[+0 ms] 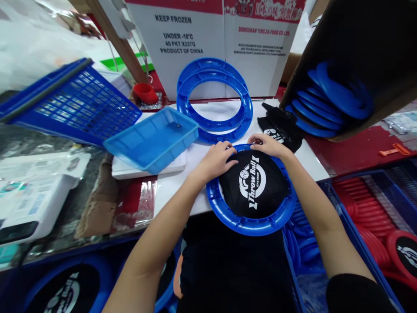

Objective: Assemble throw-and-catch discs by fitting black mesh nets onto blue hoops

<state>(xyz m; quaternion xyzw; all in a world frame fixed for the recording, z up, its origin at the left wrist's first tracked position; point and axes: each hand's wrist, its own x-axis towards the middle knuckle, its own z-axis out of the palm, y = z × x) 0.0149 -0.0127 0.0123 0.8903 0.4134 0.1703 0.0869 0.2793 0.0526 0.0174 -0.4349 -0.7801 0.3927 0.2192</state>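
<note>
A blue plastic ring point(250, 227) lies at the front edge of the white work surface, near my body. Inside it sits a round black mesh cloth point(270, 195) printed "Throw Ball" in white; bare ring shows around the cloth's left and lower edge. My left hand point(219, 161) grips the ring's upper left, fingers curled at the rim and thumb over the cloth. My right hand point(267, 145) holds the far rim at the upper right, fingers bent; its fingertips are partly hidden. More black mesh cloths point(282, 126) lie in a pile just beyond my right hand.
Two blue rings point(215, 138) lean against a white carton point(195, 26). A shallow blue tray point(153, 139) and a blue basket point(74, 104) stand left. At right, a tilted cardboard box point(365, 126) holds several blue rings. Crates with red discs point(371, 208) sit lower right.
</note>
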